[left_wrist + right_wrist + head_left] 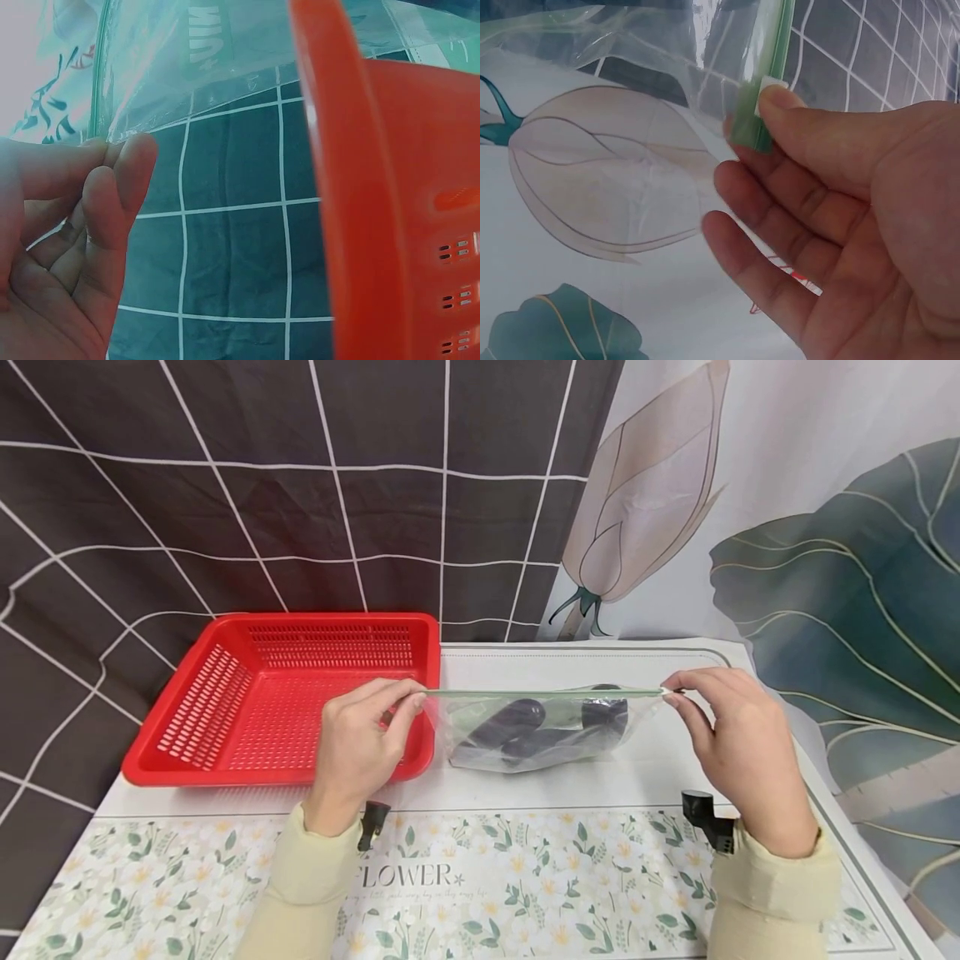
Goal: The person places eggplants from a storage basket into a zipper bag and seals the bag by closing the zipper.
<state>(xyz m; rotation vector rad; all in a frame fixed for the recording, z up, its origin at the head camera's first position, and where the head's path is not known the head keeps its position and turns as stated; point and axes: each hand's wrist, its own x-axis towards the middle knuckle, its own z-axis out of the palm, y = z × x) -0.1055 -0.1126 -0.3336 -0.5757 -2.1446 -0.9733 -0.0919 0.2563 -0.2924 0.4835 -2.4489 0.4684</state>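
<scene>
A clear zip bag (491, 752) with a green zip strip is stretched between both hands, its mouth edge pulled straight. Inside lie dark purple eggplants (517, 718), seen through the plastic. My left hand (363, 739) pinches the bag's left top corner between thumb and fingertips. At the other end, my right hand (738, 735) pinches the strip's right end, where a small white slider (771, 90) sits under the thumb in the right wrist view. The remaining fingers of that hand are spread loosely below the green strip (769, 45).
A red plastic basket (142, 768) with slotted walls stands left of the bag, partly behind my left hand. Under everything is a white table with a floral mat (480, 927). Dark gridded cloth (390, 518) hangs behind, beside a curtain with a large flower print (652, 485).
</scene>
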